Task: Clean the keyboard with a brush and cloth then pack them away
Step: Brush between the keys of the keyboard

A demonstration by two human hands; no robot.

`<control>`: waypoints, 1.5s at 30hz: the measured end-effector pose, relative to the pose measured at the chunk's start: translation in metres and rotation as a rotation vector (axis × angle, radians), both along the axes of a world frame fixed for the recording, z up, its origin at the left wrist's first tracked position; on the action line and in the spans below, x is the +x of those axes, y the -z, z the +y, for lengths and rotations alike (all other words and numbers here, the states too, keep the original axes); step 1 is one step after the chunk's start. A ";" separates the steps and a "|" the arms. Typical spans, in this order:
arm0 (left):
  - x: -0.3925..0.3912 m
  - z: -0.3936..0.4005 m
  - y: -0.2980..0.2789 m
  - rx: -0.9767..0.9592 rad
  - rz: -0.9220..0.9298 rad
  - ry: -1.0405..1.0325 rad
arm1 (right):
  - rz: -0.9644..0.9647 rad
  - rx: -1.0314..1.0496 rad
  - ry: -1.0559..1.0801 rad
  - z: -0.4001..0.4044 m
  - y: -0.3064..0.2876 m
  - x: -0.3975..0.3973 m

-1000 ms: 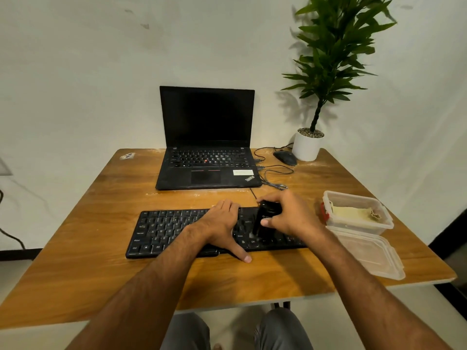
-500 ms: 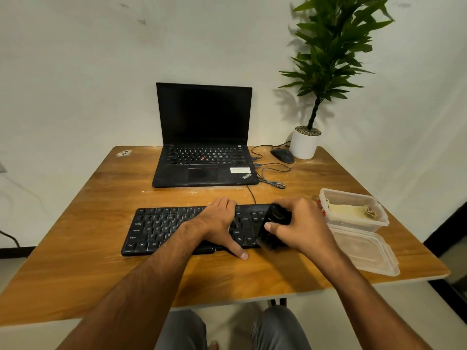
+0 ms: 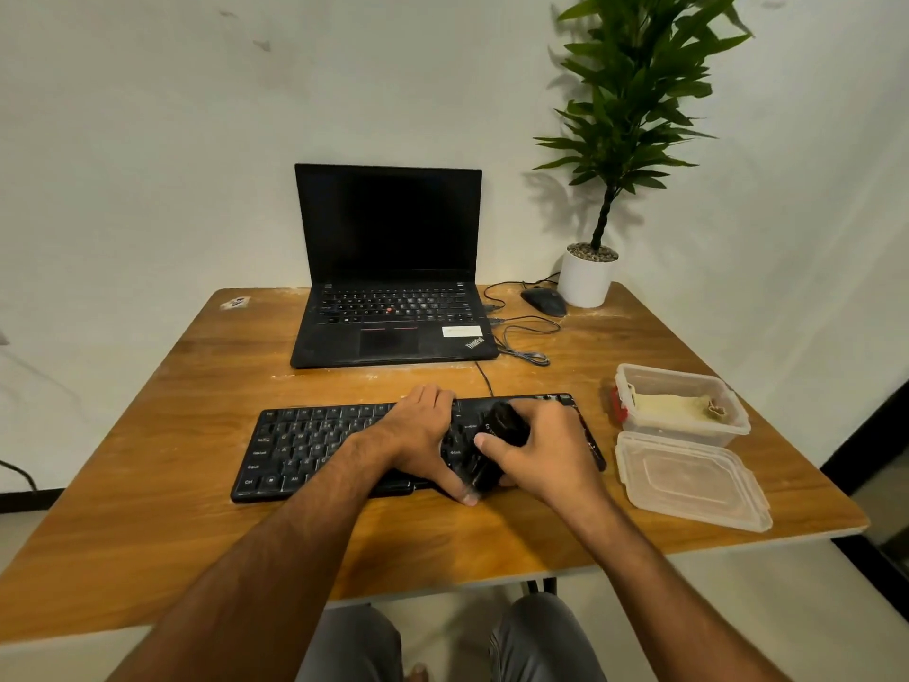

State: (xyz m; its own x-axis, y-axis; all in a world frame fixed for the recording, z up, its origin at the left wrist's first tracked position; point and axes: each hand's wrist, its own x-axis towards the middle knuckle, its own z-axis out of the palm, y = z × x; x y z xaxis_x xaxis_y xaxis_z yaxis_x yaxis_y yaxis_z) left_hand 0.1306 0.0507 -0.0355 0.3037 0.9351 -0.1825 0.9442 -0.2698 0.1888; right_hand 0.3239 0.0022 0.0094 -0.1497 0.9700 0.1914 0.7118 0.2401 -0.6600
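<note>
Head view: right hand (image 3: 543, 455), fingers curled round a black brush (image 3: 497, 443), works the black plastic keyboard (image 3: 315, 447); left hand (image 3: 418, 435) lies spread, pressing it onto the wooden tabletop (image 3: 172, 484).
Likely risks: hard strokes popping keycaps or pushing debris deeper; soft folded cloth (image 3: 674, 403) waits in a clear container (image 3: 688, 425).

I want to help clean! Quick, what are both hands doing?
Left hand: open, pressing flat on the keyboard.
Right hand: holding the black brush.
</note>
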 end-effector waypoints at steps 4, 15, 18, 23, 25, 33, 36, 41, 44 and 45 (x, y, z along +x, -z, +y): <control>-0.001 -0.001 -0.002 0.004 0.010 0.008 | -0.133 0.055 0.019 0.002 0.001 0.004; -0.009 -0.001 -0.008 -0.012 0.038 0.060 | 0.075 0.012 0.126 0.019 -0.014 0.052; -0.016 0.000 -0.010 -0.023 0.035 0.063 | 0.134 0.015 0.179 0.025 -0.022 0.064; -0.023 -0.001 -0.010 -0.041 0.043 0.051 | 0.131 0.021 0.201 0.037 -0.035 0.072; -0.017 -0.001 -0.010 -0.044 0.052 0.050 | 0.120 0.034 0.189 0.042 -0.037 0.072; 0.034 0.014 -0.008 -0.022 -0.018 0.069 | 0.078 0.076 0.077 0.082 -0.046 0.048; 0.035 0.018 -0.007 -0.037 0.005 0.063 | -0.005 0.084 0.052 0.095 -0.042 0.031; 0.033 0.019 -0.002 -0.024 0.005 0.060 | -0.181 0.022 -0.013 0.099 -0.018 0.013; 0.032 0.020 -0.002 -0.025 -0.012 0.057 | -0.220 -0.002 0.059 0.104 -0.014 0.031; 0.032 0.019 -0.002 -0.026 -0.014 0.057 | -0.251 -0.003 0.096 0.107 -0.016 0.039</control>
State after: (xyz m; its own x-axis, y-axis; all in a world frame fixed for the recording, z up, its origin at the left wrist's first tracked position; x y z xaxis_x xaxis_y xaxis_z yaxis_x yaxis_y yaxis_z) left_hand 0.1625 0.0700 -0.0337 0.3590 0.9112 -0.2020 0.9247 -0.3179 0.2095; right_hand 0.3626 0.1090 0.0258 -0.0994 0.9825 0.1573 0.8729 0.1620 -0.4601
